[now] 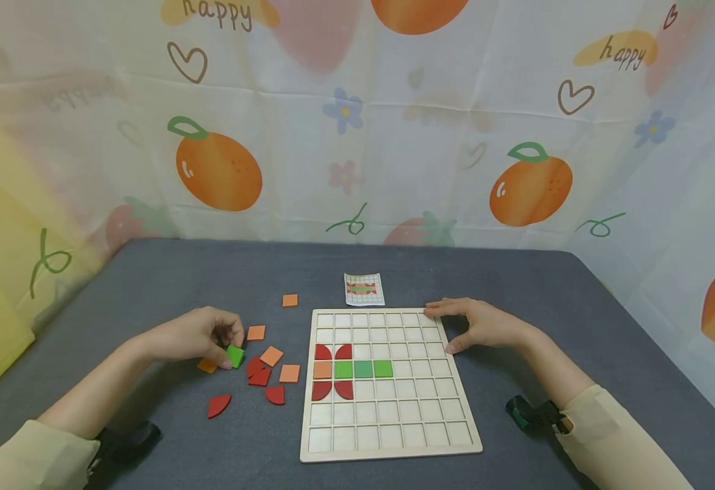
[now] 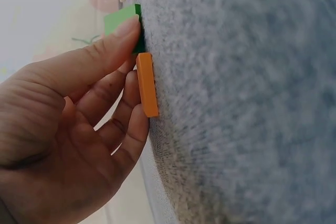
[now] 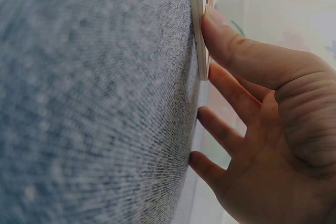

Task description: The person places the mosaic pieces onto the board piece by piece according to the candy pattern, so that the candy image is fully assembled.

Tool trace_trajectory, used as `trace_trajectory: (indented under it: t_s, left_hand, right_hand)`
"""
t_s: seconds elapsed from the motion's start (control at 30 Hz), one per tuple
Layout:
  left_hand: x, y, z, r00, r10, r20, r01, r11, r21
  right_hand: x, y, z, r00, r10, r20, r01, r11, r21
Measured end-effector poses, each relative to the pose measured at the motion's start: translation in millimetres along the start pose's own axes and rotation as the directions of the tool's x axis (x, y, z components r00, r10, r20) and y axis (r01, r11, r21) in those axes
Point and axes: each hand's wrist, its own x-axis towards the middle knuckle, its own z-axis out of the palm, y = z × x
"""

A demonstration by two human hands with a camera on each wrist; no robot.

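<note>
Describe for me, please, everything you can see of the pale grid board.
The board looks like thin, pale wood, roughly square, with a plain rim and thin lines dividing it into square cells. It lies flat on the dark table, just on the near side of the printed card. Towards its left sit four red quarter-round pieces, an orange square and three green squares. The right hand touches it near its far right corner.

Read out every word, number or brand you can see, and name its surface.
"happy": cloth, upper left.
"happy": cloth, upper right.
Faint, seemingly mirrored word: cloth, far left; too blurred to read surely.
Card: any lettering is too small to read.
Board, tiles: none visible.
</note>
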Motion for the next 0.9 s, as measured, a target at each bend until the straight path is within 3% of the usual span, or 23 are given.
trace_trajectory:
  t_s: [0.23,0.53,0.67,0.9]
  left_hand:
    - [0.0,1.5,1.1,1.0,-0.017,-0.011,0.017,0.999,-0.038]
    - [5.1,11.6,5.4,0.993,-0.039,-0.112,0.04,0.999,0.001]
    - [9.7,20.0,10.3,0.99,-0.021,-0.142,0.022,1.0,0.01]
    - [22.0,38.3,25.5,0.992,0.037,-0.123,-0.038,0.999,-0.006]
  right_hand:
    - [-0.4,-0.7,0.1,1.0,0.0,0.002,0.0,1.0,0.001]
    - [-0.3,-0.1,0.0,1.0,0.002,0.001,-0.002,1.0,0.003]
    - [-0.2,0.8,0.1,1.0,0.001,0.001,-0.001,1.0,0.003]
    - [0.0,0.8,0.3,1.0,0.003,0.002,-0.003,1.0,-0.001]
